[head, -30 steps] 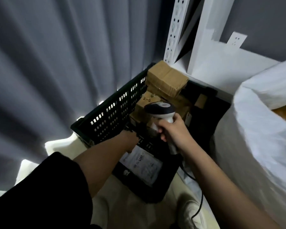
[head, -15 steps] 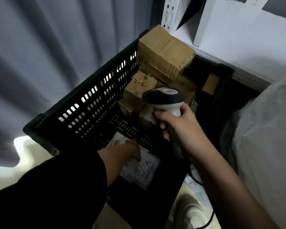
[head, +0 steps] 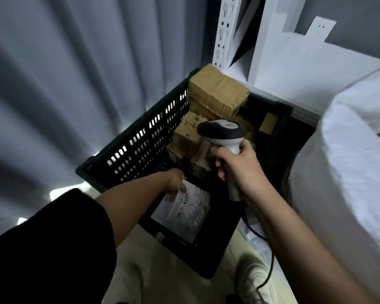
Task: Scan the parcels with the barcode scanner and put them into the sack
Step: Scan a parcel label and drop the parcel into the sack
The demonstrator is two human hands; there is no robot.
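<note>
1. Centre frame, the right hand grips the barcode scanner above the black crate.
2. Lower centre, the left hand pinches a bubble-wrap parcel inside the crate.
3. The white sack stands at right.

A black plastic crate with a grid of small slots holds plain brown cardboard boxes. One box bears "2-2" in red handwriting. The barcode scanner has a black head and a light grey body. A translucent bubble-textured parcel carries a white label printed in black. The sack is white, the curtain grey-blue, and the sleeve black.
</note>
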